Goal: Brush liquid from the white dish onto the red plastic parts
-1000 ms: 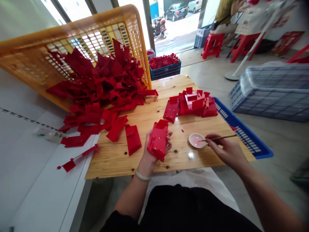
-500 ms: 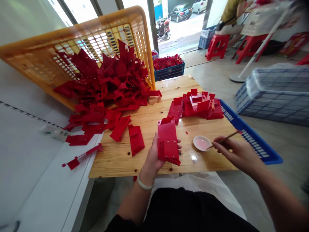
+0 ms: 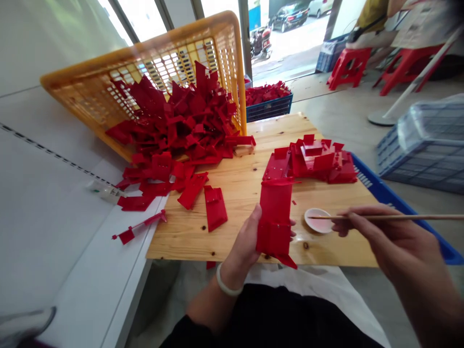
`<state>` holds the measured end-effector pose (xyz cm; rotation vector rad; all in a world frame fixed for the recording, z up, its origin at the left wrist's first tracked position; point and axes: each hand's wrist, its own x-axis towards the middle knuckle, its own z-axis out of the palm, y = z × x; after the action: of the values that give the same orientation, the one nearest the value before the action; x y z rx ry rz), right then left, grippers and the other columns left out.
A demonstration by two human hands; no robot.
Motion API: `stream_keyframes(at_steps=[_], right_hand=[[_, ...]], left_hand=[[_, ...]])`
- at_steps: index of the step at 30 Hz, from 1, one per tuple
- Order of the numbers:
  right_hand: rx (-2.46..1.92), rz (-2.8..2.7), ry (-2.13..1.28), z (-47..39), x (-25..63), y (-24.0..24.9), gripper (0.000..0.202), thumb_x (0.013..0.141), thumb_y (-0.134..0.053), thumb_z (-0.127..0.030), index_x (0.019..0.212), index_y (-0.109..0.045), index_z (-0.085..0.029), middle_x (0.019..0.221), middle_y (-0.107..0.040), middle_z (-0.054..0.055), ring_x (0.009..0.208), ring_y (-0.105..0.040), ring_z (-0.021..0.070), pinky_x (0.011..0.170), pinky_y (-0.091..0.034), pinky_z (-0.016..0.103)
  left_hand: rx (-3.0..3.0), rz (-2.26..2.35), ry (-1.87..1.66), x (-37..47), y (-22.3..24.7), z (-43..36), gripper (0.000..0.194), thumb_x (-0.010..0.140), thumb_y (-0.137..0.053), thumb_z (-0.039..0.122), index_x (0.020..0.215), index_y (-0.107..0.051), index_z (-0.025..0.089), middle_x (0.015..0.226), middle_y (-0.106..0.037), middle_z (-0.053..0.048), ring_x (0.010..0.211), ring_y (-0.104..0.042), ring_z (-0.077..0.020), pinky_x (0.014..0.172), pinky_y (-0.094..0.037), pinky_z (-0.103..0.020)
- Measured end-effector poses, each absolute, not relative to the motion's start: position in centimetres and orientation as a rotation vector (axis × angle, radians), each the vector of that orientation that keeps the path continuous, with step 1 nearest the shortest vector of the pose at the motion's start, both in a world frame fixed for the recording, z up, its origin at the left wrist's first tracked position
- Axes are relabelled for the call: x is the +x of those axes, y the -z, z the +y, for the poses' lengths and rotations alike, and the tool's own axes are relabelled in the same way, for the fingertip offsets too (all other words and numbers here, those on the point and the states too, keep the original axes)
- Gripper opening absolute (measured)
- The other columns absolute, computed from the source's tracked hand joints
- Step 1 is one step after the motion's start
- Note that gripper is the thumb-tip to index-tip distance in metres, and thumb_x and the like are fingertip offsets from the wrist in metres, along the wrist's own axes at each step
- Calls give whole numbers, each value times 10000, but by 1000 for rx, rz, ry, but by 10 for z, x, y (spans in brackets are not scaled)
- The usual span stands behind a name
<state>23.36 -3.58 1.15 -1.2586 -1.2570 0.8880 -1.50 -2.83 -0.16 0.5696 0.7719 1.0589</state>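
My left hand (image 3: 244,244) grips a red plastic part (image 3: 275,212), a flat panel with raised tabs, tilted up above the table's front edge. In my right hand (image 3: 387,237) is a thin wooden stick (image 3: 402,217), held like a pen, its tip over a small white dish (image 3: 312,223) of pinkish liquid. I cannot make out whether the stick ends in a brush. Behind the held part, several similar red parts (image 3: 319,159) lie stacked on the wooden table (image 3: 246,193). A single red panel (image 3: 216,208) rests left of my left hand.
A yellow plastic basket (image 3: 145,55) lies tipped at the back left, with red parts (image 3: 188,121) spilling out. Past the table's right side is a blue basket (image 3: 384,193). A grey crate (image 3: 420,145) stands on the floor, and a person (image 3: 375,21) sits beyond near red stools (image 3: 350,67).
The stick has swung from slanting out of the dish to nearly level, its tip still over the dish. My left hand has tilted the red part and brought it nearer. The view has shifted left.
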Motion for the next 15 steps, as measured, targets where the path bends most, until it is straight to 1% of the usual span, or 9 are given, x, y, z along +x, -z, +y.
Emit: stream_keyframes(at_steps=[3,5,7,13,15], right_hand=[[-1066,-1235,-1014,-41,212,-31,164,982,-800,-425,1057,-794,-279,932,-791,33,825,-771,212,783,-665,309],[-975,-1227,-1080,-39,204,-32,133,999,-787,-392,1073,-788,-282,963,-799,39,806,-771,210,757,-672,321],[-917,-1214,-1133,-36,200,-29,127,1005,-783,-378,1086,-779,-279,983,-809,46,784,-776,209,747,-679,333],[-885,-1190,-1174,-34,194,-25,134,1002,-796,-366,1065,-775,-249,982,-819,60,778,-777,194,729,-682,305],[-876,-1210,-1171,-33,194,-25,134,1010,-788,-366,1070,-775,-247,992,-818,62,784,-775,193,720,-678,300]], left_hand=[[609,755,-1035,-12,-5,-34,792,880,-668,830,1161,-783,98,1085,-830,-211,838,-800,-292,774,-638,-367],[597,706,-993,-11,-7,-36,795,905,-634,824,1196,-778,99,1132,-823,-226,874,-803,-303,841,-633,-395],[574,649,-962,-12,-5,-36,806,923,-600,822,1241,-765,100,1176,-811,-238,890,-803,-310,873,-625,-414],[532,584,-927,-15,-2,-35,835,882,-629,855,1199,-799,101,1148,-822,-199,874,-800,-275,840,-629,-358],[537,596,-922,-15,-3,-34,876,842,-651,885,1217,-797,107,1152,-820,-204,887,-802,-293,856,-634,-383]])
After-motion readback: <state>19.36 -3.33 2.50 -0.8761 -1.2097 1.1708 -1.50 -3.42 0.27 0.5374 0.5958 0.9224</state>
